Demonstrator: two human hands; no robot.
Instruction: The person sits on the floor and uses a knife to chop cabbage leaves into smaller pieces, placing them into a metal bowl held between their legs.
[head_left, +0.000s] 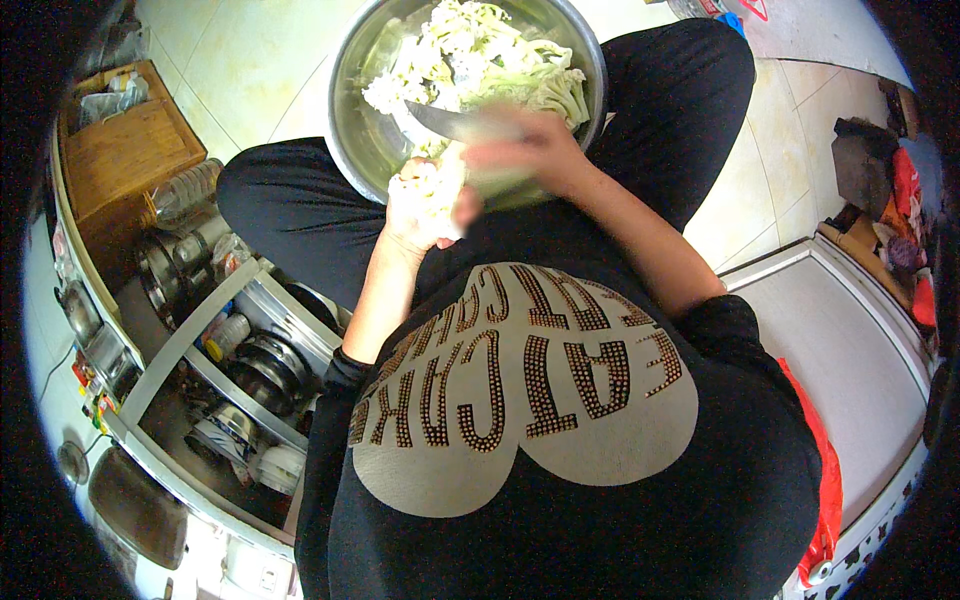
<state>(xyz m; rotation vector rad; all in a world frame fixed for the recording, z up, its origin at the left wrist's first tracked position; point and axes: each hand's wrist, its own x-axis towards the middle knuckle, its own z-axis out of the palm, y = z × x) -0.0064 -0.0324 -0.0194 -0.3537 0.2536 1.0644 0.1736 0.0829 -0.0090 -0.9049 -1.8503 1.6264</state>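
A wide stainless steel bowl rests between my bent legs, holding a heap of cut cauliflower with pale stems and white florets. My left hand grips a piece of cauliflower at the bowl's near rim. Just right of it, my right hand, blurred, is closed on the handle of a knife. The dark blade points left over the bowl, above the held piece. The knife's handle is mostly hidden by my fingers.
Tiled floor lies beyond the bowl. At left are a wooden box, a clear plastic bottle and a shelf rack with metal pots. A white-framed panel and a red bag are at right.
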